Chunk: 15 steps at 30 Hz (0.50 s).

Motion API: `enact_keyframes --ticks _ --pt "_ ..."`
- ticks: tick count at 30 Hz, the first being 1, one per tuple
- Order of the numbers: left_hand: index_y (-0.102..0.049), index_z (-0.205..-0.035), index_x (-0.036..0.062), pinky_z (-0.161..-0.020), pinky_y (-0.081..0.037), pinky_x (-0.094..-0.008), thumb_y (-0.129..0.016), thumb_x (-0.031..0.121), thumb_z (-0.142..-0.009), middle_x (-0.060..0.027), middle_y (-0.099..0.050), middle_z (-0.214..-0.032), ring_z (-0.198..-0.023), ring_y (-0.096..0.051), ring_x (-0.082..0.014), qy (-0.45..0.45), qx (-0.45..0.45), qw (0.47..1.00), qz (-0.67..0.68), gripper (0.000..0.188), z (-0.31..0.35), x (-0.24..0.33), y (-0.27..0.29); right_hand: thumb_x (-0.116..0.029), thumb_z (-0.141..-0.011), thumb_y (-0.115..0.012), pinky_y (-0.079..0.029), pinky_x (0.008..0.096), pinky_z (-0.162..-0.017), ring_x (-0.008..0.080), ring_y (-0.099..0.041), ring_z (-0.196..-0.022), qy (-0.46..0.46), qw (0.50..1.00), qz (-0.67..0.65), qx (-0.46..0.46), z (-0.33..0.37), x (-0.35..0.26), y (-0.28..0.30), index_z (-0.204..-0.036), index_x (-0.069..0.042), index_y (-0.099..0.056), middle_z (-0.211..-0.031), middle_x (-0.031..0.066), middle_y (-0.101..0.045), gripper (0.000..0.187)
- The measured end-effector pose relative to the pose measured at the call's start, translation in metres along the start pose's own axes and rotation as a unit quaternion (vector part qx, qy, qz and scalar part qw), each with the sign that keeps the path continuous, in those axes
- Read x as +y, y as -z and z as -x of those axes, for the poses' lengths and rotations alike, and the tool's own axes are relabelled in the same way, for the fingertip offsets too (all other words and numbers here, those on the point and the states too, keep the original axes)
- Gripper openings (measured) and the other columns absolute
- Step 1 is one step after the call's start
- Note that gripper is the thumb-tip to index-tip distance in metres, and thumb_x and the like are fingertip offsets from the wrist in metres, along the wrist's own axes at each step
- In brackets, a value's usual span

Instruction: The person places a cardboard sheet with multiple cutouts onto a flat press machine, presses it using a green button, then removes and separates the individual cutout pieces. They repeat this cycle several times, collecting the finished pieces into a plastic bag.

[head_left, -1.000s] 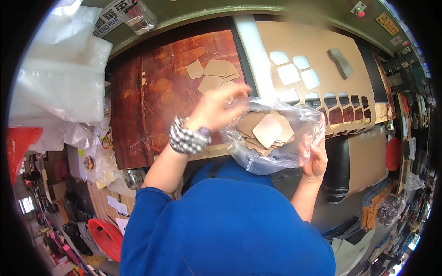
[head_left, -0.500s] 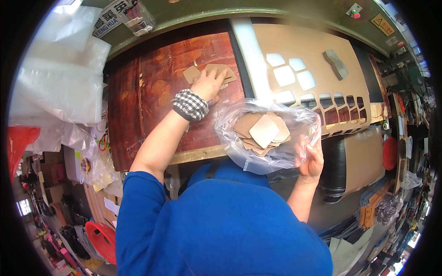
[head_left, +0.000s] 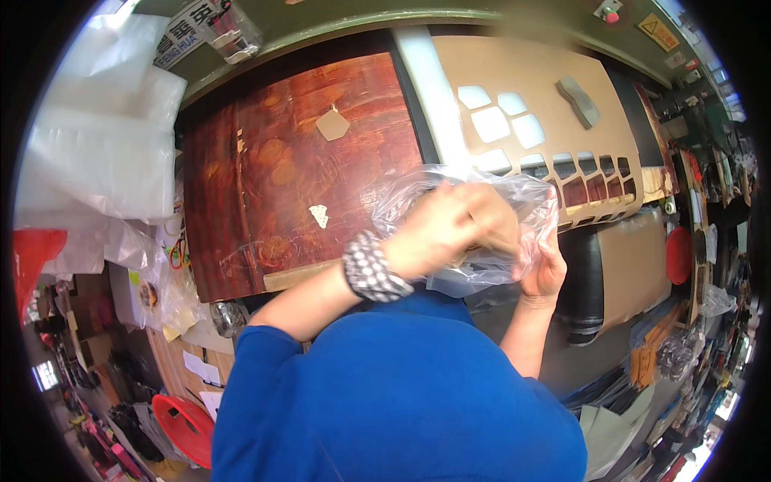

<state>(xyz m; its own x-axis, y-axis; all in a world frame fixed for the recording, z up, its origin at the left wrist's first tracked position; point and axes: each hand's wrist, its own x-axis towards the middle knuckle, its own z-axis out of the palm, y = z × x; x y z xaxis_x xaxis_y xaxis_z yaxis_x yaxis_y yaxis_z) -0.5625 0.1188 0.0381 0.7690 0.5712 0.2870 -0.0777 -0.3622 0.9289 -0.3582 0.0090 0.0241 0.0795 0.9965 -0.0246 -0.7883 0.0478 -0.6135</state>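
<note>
Clear plastic bag sits right of centre in the frame, held up above the near edge of the wooden bench top. I read it as thin film: crinkled, glossy, sagging wherever nothing props it. I judge it light, limp and slippery, likely to tear if pulled against a sharp corner. What is inside I cannot make out from here; the hand covers it.

Right hand is clamped on the bag's lower right side, thumb over the film, fingers behind. Left hand lies over the bag's mouth, fingers curled down into or against the film; whether it pinches anything inside I cannot tell. The two hands are close together, the bag between them. A beaded wristband rides on the left wrist.

Handling note: best hold looks like a gathered pinch of film near the open rim, with a second hand cupping the bottom so the weight does not hang on one fold. Loose film will slide through a flat grip.

Outward: one tan hexagonal cut piece lies alone, upper centre of the red-brown bench top, well apart from the bag. A small pale scrap lies nearer, centre left. Behind the bag, upper right, a tan sheet with punched-out windows spreads across a dark surface. Piled white plastic sheeting fills the upper left. Blue sleeve takes up the lower frame.
</note>
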Motion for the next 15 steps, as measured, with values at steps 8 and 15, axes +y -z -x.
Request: enact_keyframes --ticks 8,15 --pt "-0.062 -0.122 0.0043 -0.101 -0.047 -0.042 -0.059 0.005 -0.086 -0.0184 -0.062 -0.125 -0.117 -0.059 -0.0319 -0.059 0.233 0.911 -0.335 0.036 0.016 -0.06 0.085 -0.01 -0.094 -0.05 -0.043 0.023 -0.052 0.0136 -0.046 -0.064 -0.032 0.999 0.014 0.006 0.003 -0.011 0.008 -0.156 -0.018 -0.012 -0.083 0.0067 -0.046 0.074" --pt "-0.063 -0.123 0.0114 -0.1 -0.044 -0.0435 -0.077 0.021 -0.078 -0.0169 -0.055 -0.119 -0.113 -0.053 -0.0353 0.273 0.219 0.78 -0.519 0.048 0.041 -0.102 0.162 -0.012 -0.092 -0.056 -0.049 0.0273 -0.043 0.0154 -0.049 -0.058 -0.01 0.996 0.081 0.034 0.0 -0.012 0.005 -0.155 -0.014 -0.01 -0.072 0.0063 -0.046 0.077"
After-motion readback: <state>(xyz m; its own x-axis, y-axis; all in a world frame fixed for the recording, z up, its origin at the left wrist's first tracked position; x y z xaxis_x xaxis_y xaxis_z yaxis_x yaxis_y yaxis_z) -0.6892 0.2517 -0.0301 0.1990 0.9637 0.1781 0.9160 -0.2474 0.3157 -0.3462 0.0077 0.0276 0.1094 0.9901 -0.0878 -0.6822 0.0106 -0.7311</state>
